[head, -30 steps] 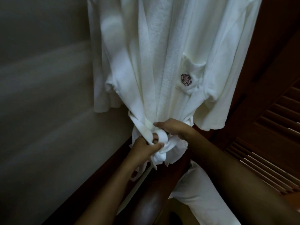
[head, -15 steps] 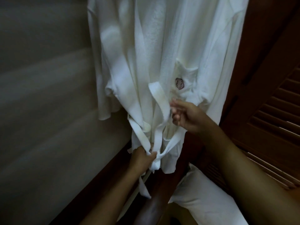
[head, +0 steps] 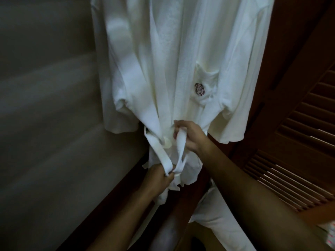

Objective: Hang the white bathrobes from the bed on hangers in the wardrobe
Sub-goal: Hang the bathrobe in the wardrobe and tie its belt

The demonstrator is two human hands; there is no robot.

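Hands work the belt [head: 157,151] of a white bathrobe [head: 174,66] hanging at upper centre of the frame, its hanger out of view above. At lower centre the left hand [head: 159,178] clenches both belt strands where they cross, apparently to hold tension; just above, the right hand [head: 190,136] grips a raised loop, seemingly forming the knot. A pale wall [head: 45,124] lies close on the left and a louvred wardrobe door [head: 299,151] crowds the right, leaving narrow room. A white pillow [head: 217,220] lies below the arms at lower right.
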